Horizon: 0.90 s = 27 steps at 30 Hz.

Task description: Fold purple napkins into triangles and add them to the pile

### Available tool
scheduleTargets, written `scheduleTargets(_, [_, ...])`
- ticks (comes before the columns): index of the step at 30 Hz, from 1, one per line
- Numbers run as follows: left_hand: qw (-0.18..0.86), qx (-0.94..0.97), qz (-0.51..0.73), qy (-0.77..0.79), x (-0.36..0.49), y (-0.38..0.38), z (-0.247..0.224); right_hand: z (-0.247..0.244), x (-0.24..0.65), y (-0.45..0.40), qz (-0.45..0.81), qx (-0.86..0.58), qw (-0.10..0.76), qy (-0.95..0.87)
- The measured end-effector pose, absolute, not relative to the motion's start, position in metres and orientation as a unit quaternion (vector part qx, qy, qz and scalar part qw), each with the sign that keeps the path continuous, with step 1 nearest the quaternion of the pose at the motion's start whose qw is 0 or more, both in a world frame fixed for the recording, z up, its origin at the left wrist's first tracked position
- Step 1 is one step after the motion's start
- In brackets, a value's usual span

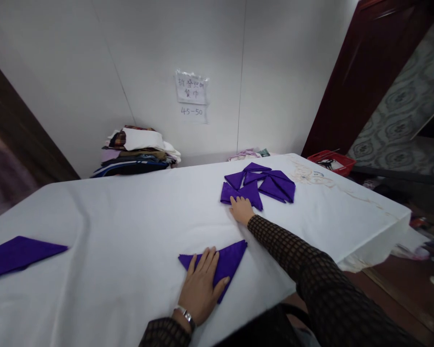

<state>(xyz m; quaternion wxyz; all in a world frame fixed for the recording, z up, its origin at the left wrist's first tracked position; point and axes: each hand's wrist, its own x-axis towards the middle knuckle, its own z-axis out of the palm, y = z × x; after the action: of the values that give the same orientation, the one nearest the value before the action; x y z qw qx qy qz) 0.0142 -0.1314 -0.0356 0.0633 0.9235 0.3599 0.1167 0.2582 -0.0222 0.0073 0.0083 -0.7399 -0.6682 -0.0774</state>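
My left hand [199,286], with a metal band at its wrist, lies flat with fingers spread on a purple cloth napkin [233,258] folded to a triangle near the table's front. Farther forward, my right hand [242,211] touches the lower edge of another folded purple napkin [251,192]. Its fingertips rest on the cloth, slightly apart; the thumb is hidden. Behind and beside that napkin lie several more folded purple napkins, some overlapping, among them one at the right [280,187]. A separate purple napkin [20,253] lies at the far left, cut off by the picture's edge.
A white cloth [130,231] covers the table. Stacked clothes [137,152] stand behind its back edge, and a red basket [332,163] is at the back right. A handwritten paper sign [192,96] hangs on the wall. Brown embroidery [307,173] marks the cloth's right side.
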Motion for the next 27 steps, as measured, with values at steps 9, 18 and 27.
scheduleTargets(9, [0.044,0.924,0.13,0.358,0.013,-0.128,-0.042,0.008,0.269,-0.026,-0.074,-0.742,0.025,-0.666])
scheduleTargets(18, [0.033,0.924,0.13,0.359,0.013,-0.126,-0.044,0.015,0.272,-0.06,-0.008,-0.697,0.138,-0.703])
scheduleTargets(27, [0.053,0.927,0.103,0.356,0.015,-0.126,-0.037,0.033,0.199,-0.185,0.147,-0.48,0.192,-0.843])
